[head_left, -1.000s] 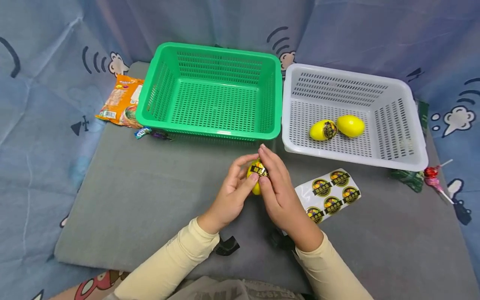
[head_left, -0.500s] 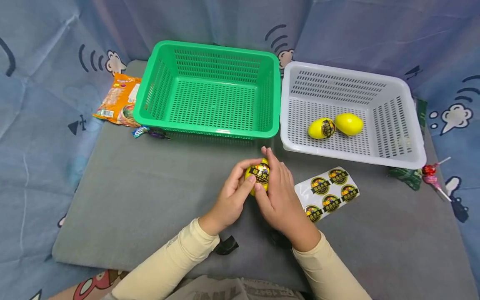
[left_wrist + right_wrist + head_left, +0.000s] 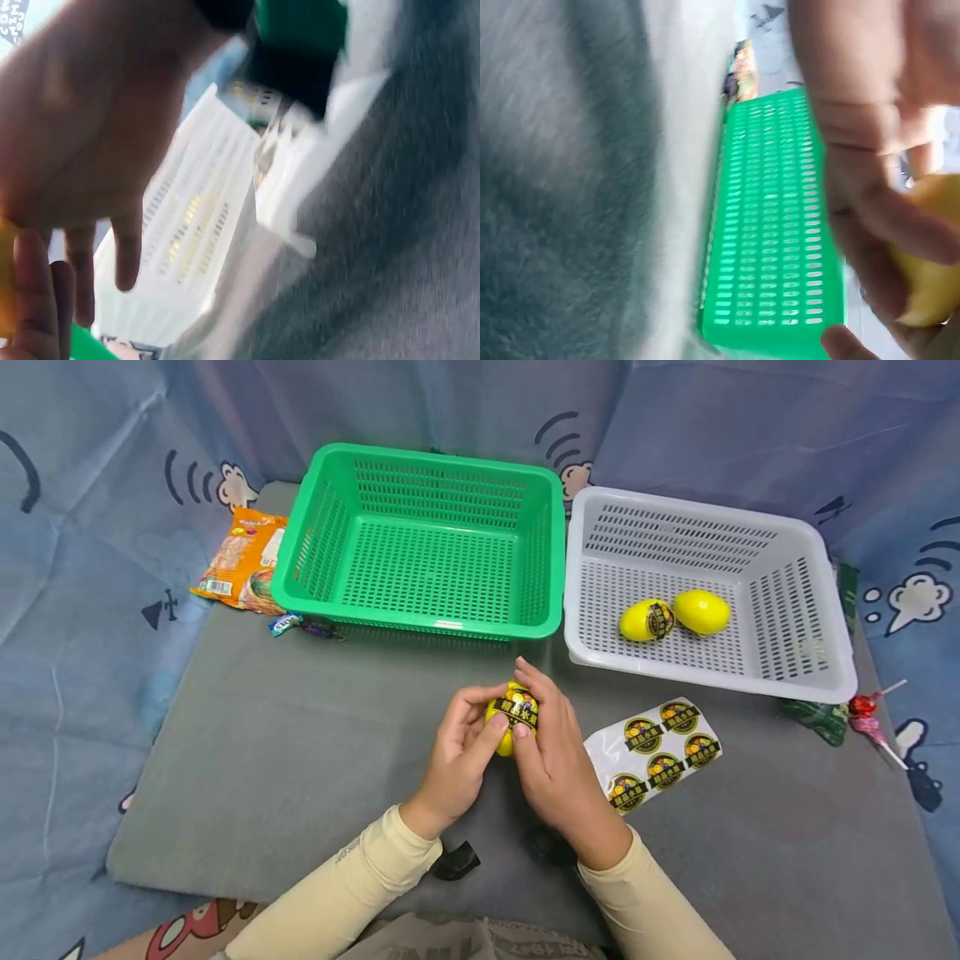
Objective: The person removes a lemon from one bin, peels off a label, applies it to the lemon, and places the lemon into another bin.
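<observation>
Just in front of the green basket point(image 3: 423, 539), both the left hand point(image 3: 459, 752) and the right hand point(image 3: 551, 752) are gripping a yellow egg point(image 3: 511, 714), apparently pressing its sticker point(image 3: 517, 711) flat; next likely calls for smoothing the edges.

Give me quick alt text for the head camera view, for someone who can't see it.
Both hands, left hand and right hand, hold a stickered yellow egg over a grey mat. Behind stand a green basket and a white basket holding two yellow eggs; a sticker sheet lies beside the right hand.
</observation>
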The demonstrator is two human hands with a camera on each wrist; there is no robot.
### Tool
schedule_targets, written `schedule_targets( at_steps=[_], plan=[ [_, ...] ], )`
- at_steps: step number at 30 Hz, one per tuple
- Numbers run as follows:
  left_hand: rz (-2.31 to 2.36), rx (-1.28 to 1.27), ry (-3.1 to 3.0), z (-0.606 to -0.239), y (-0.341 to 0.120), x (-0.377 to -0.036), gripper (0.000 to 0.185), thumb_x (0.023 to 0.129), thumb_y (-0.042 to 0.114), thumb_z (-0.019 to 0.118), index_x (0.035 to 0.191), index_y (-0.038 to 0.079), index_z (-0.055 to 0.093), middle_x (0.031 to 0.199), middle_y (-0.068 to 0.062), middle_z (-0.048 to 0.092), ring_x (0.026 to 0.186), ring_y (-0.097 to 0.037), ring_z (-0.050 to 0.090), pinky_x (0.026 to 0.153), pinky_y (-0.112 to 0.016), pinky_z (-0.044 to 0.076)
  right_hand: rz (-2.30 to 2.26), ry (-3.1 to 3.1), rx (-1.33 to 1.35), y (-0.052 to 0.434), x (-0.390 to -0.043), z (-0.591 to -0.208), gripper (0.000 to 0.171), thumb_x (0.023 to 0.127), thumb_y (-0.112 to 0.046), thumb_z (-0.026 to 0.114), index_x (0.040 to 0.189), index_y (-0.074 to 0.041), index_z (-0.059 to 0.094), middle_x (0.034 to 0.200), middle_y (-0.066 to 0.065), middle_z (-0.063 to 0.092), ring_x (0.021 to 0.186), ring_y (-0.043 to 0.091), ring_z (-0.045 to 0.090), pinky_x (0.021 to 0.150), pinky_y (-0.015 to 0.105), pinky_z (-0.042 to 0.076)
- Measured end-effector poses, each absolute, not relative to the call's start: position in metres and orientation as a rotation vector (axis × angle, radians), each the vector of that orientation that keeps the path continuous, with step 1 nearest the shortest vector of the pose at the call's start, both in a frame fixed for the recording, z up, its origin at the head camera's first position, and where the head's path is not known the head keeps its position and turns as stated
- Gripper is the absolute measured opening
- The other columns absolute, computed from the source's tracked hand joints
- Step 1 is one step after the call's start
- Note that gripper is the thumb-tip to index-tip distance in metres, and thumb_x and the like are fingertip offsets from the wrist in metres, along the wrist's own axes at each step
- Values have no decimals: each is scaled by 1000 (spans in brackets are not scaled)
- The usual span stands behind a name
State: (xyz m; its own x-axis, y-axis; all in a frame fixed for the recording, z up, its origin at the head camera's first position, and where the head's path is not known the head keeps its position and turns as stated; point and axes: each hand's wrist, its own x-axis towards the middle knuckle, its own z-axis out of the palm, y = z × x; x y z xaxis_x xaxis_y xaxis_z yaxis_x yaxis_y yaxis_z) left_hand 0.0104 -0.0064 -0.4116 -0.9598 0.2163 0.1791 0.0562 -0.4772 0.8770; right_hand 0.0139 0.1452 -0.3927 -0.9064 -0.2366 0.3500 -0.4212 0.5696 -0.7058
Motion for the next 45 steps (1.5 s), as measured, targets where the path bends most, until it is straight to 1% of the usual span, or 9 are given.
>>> schedule_targets(
  at_steps=[6, 12, 15, 20, 27, 32, 39, 42, 45],
  plan=[
    [2580, 448, 1570, -411, -5, 12, 45, 112, 16, 50, 143, -15, 38, 141, -11, 53, 117, -16, 60, 93, -26, 53, 1149, -2674, 549, 149, 11, -396, 69, 110, -52, 37, 157, -2, 35, 158, 17, 48, 131, 42, 48, 107, 59, 37],
    [2502, 483, 1733, -412, -6, 9, 35, 109, 6, 40, 139, -10, 49, 142, -25, 50, 105, -21, 61, 81, -31, 59, 1118, -2761, 598, 161, 11, -386, 91, 106, -71, 37, 164, -3, 28, 163, 21, 40, 140, 45, 39, 113, 64, 30],
    [2519, 463, 1803, -415, -10, 7, 35, 108, 6, 40, 138, -9, 50, 142, -29, 51, 99, -23, 61, 73, -32, 59, 1078, -2676, 515, 181, 5, -380, 83, 107, -64, 45, 161, -1, 39, 162, 21, 43, 142, 48, 39, 115, 65, 27],
    [2550, 385, 1833, -419, -19, 0, 37, 108, 7, 40, 140, -8, 49, 138, -27, 55, 87, -25, 61, 62, -32, 58, 908, -2568, 83, 240, -5, -371, 52, 103, -26, 65, 147, 0, 60, 154, 22, 53, 143, 45, 42, 120, 59, 21],
    [2504, 486, 1909, -398, -8, -34, 39, 109, 7, 45, 146, -8, 50, 146, -20, 51, 112, -26, 60, 89, -31, 54, 807, -2644, -330, 298, -3, -381, 37, 104, -19, 68, 136, -1, 71, 157, 20, 51, 156, 37, 25, 127, 55, 4],
    [2310, 605, 2055, -358, 34, -84, 39, 109, 10, 55, 147, 2, 57, 147, -14, 49, 119, -18, 55, 91, -33, 55, 818, -2643, -328, 305, -1, -389, 38, 104, -22, 69, 137, -5, 72, 157, 18, 52, 159, 29, 19, 127, 55, 0],
    [1696, 535, 2393, -339, 108, -145, 40, 110, 27, 60, 150, 24, 62, 141, 1, 53, 126, -5, 41, 93, -17, 43, 837, -2644, -347, 305, 2, -393, 37, 102, -23, 73, 135, -7, 74, 158, 15, 52, 160, 28, 20, 128, 52, 0],
    [1495, 550, 2411, -342, 130, -162, 47, 111, 33, 58, 158, 31, 53, 151, 2, 53, 138, -7, 38, 102, -20, 42, 830, -2625, -340, 305, 0, -393, 36, 101, -22, 74, 133, -6, 74, 157, 16, 53, 159, 28, 21, 128, 53, 0],
    [1360, 623, 2343, -345, 137, -170, 63, 111, 40, 55, 168, 37, 29, 171, 5, 32, 158, -11, 16, 119, -33, 34, 831, -2618, -340, 305, 0, -392, 36, 101, -21, 74, 133, -5, 74, 157, 16, 53, 159, 28, 20, 128, 54, -1]
  ],
)
